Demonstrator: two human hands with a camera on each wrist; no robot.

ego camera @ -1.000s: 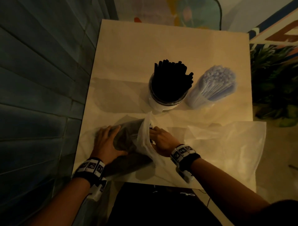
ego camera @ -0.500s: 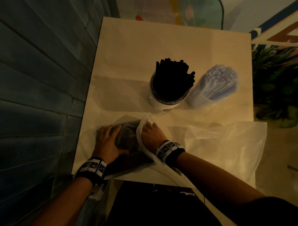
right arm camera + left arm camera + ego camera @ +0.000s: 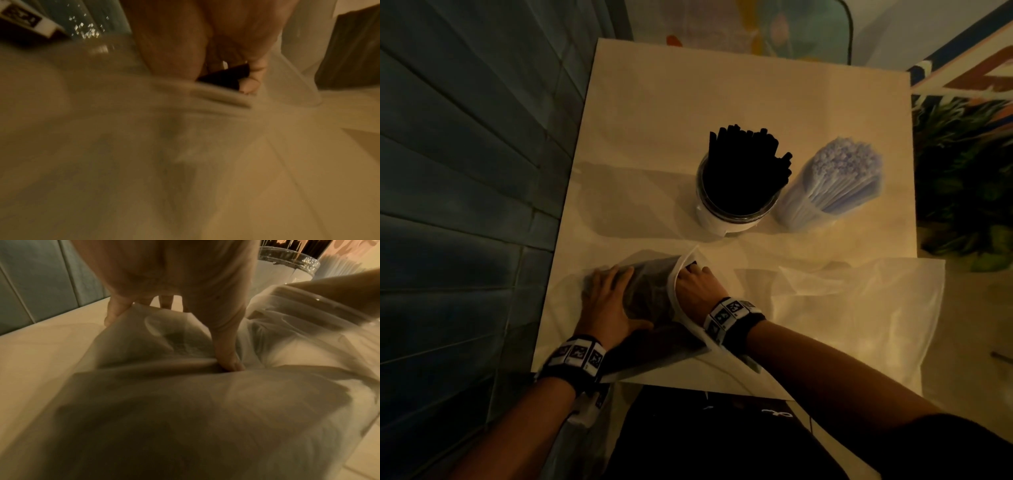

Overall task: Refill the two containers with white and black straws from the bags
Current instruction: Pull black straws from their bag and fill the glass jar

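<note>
A clear bag of black straws (image 3: 650,291) lies on the near left of the table (image 3: 722,96). My left hand (image 3: 606,301) grips the bag around the bundle, fingers on the far side and thumb on the near side. At the bag's open mouth, my right hand (image 3: 697,284) has reached in, and its fingers curl round a bunch of black straws (image 3: 224,76). Behind stand a clear container (image 3: 736,219) packed with black straws (image 3: 743,164) and, to its right, a container of white straws (image 3: 828,185).
A flat, empty-looking clear bag (image 3: 859,308) spreads over the table's near right and overhangs its edge. A dark panelled wall (image 3: 465,171) runs close along the left side. A green plant (image 3: 969,178) stands off the right edge.
My right hand has moved left from beside the bag's mouth into it and closed on black straws. The left hand has kept its hold on the bag.
</note>
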